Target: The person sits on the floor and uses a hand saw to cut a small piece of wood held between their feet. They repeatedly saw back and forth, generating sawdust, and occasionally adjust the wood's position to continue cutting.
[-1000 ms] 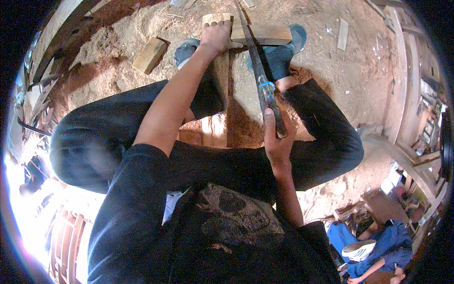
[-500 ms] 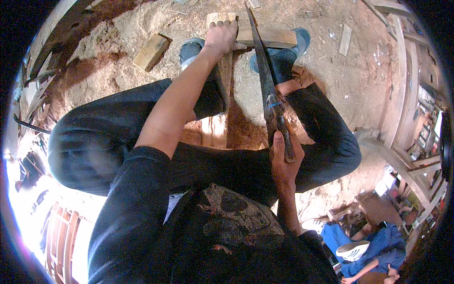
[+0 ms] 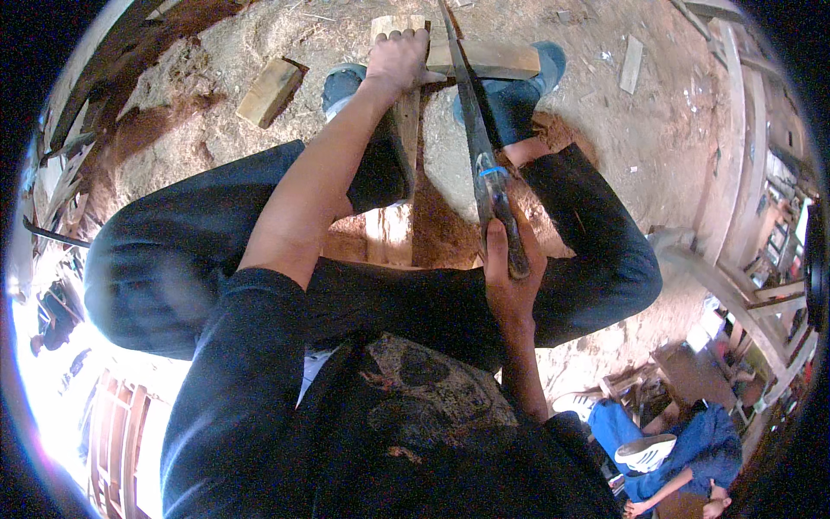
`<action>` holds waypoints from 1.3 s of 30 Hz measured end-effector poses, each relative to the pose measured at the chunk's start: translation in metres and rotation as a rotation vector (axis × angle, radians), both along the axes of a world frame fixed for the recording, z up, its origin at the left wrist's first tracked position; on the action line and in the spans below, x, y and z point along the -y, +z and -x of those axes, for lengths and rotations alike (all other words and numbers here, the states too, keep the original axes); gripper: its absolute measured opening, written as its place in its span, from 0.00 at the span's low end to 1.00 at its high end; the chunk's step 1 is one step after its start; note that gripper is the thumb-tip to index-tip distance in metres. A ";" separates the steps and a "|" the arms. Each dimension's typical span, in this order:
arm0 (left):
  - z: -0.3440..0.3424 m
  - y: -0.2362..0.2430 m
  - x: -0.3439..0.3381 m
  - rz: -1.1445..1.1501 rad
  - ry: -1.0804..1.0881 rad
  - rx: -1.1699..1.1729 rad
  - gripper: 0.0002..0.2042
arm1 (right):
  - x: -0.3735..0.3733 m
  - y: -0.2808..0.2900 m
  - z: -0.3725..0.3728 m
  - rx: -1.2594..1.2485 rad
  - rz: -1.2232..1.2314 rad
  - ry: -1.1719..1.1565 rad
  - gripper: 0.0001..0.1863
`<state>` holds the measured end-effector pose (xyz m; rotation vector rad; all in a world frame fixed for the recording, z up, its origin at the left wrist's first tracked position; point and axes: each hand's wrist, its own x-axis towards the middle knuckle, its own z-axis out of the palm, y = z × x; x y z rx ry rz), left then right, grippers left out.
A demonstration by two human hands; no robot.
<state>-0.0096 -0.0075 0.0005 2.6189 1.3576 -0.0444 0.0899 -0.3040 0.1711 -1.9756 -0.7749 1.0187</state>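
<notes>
My right hand (image 3: 516, 268) is closed round the dark handle of a handsaw (image 3: 478, 130), whose long blade points away from me. Blue wrapping circles the saw where the blade meets the handle. Ahead of it, my left hand (image 3: 398, 62) grips the far end of a wooden beam (image 3: 393, 229) that runs back between my legs. A second block of wood (image 3: 506, 60) lies crosswise beyond the beam, against my right foot. The blade passes over this block near its left end; whether its teeth touch the wood, I cannot tell.
On the dirt floor, a short wood block (image 3: 270, 92) lies left and a thin offcut (image 3: 632, 64) right. Wooden framing (image 3: 735, 147) lines the right side. Someone in blue clothes (image 3: 683, 450) sits at the lower right. A slatted wooden piece (image 3: 115, 441) stands lower left.
The saw and my right hand have shifted slightly away from me and to the left. My left hand keeps its grip on the beam.
</notes>
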 end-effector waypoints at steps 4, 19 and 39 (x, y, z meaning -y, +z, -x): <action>0.001 -0.008 -0.003 -0.002 -0.017 0.023 0.41 | -0.006 0.006 0.005 -0.020 -0.001 -0.020 0.21; 0.003 0.002 -0.002 0.022 -0.013 0.006 0.39 | -0.012 -0.007 0.000 0.044 -0.023 0.019 0.21; 0.005 -0.015 -0.003 -0.076 -0.034 0.023 0.31 | -0.030 -0.024 0.000 0.122 -0.034 0.087 0.22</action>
